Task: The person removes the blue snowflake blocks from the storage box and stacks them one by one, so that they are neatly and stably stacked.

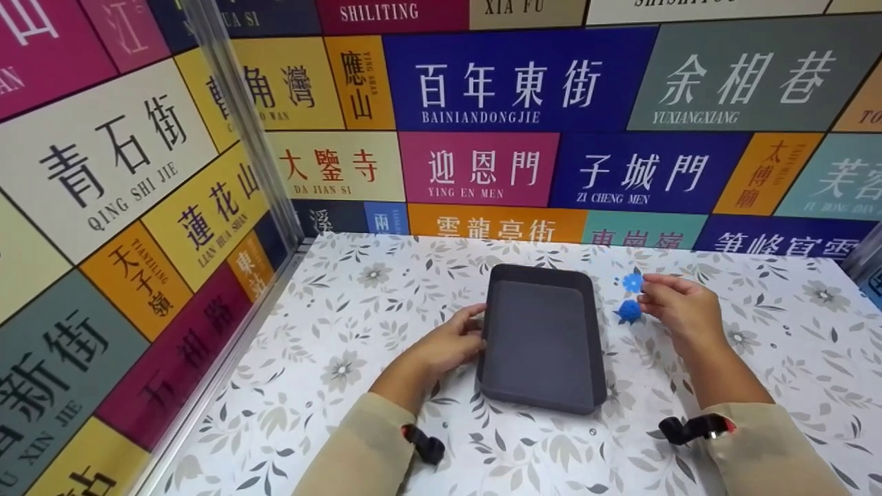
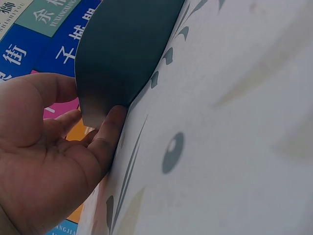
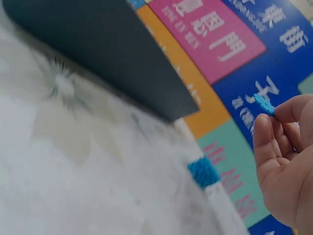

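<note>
A dark grey rectangular tray (image 1: 541, 337) lies on the table with its long sides running away from me. My left hand (image 1: 449, 342) is at its left side, fingertips touching the outer wall. From the left wrist, the tray's wall (image 2: 122, 54) rises beside the thumb and fingers. To the right of the tray, my right hand (image 1: 682, 306) pinches a small light-blue flower-shaped piece (image 1: 632, 282) between thumb and fingertips. Close below that hand, a darker blue spiky piece (image 1: 628, 311) sits on the table; the right wrist view shows this blue piece (image 3: 203, 172) too.
The table (image 1: 331, 427) wears a white cloth printed with grey leaves and flowers. Walls of coloured street-name panels (image 1: 482, 169) stand behind it and on the left, joined by a metal corner post (image 1: 255, 131). Each sleeve has a black wrist camera (image 1: 682, 430).
</note>
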Available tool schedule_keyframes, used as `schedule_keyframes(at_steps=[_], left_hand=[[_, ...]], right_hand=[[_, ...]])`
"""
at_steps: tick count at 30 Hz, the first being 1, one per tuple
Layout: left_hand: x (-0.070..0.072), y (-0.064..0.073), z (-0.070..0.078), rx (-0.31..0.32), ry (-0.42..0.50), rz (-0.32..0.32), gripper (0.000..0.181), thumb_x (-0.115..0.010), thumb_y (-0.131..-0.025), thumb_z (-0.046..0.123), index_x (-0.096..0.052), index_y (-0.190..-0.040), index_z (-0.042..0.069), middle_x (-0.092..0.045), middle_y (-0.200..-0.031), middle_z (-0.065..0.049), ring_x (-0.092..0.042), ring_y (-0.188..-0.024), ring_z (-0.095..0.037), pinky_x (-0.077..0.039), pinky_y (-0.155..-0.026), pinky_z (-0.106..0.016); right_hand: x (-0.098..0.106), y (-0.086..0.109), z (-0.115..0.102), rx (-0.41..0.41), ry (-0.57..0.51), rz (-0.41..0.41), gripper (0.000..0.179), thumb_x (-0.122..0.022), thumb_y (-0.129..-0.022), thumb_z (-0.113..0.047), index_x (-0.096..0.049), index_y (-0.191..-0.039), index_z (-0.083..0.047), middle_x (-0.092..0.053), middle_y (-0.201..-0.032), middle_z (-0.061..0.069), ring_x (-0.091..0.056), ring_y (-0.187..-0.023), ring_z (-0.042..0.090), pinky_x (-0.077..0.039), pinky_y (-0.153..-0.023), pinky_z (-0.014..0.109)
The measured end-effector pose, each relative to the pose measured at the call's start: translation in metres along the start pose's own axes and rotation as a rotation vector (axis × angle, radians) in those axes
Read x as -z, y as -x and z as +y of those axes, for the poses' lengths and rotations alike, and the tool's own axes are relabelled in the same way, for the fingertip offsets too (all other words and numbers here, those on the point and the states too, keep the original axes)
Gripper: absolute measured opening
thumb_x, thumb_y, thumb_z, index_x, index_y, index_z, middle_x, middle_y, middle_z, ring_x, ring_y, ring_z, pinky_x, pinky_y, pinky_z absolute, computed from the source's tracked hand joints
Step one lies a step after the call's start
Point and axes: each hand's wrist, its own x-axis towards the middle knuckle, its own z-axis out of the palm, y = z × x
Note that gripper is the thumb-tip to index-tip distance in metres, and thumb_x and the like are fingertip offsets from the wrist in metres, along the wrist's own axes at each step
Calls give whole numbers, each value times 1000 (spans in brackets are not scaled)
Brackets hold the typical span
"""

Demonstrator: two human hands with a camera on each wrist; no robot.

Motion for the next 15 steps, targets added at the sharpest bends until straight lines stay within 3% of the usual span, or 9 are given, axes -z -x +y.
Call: schedule_keyframes(at_steps=[5,15], left_hand=[[0,-1,0,2,11,2,77,-62,-92,6,-41,-165,18,-53,-158,-16,-59,-139,-28,-54,-114,-41],[-1,-2,-1,3,11,4,75,-62,-92,6,-43,-164,18,-55,-156,-16,-62,-135,-27,-56,-111,-40]], right_hand=[[13,-8,13,-79,4,-11,9,-74,-100,-14,-82,-104,-17,-79,-87,-6,-74,-77,9,-65,-72,22],[25,-15,30,-130,46,-26,12,-72,-101,-12,-83,-102,-18,-78,-84,-5,-71,-74,9,-62,-67,21]])
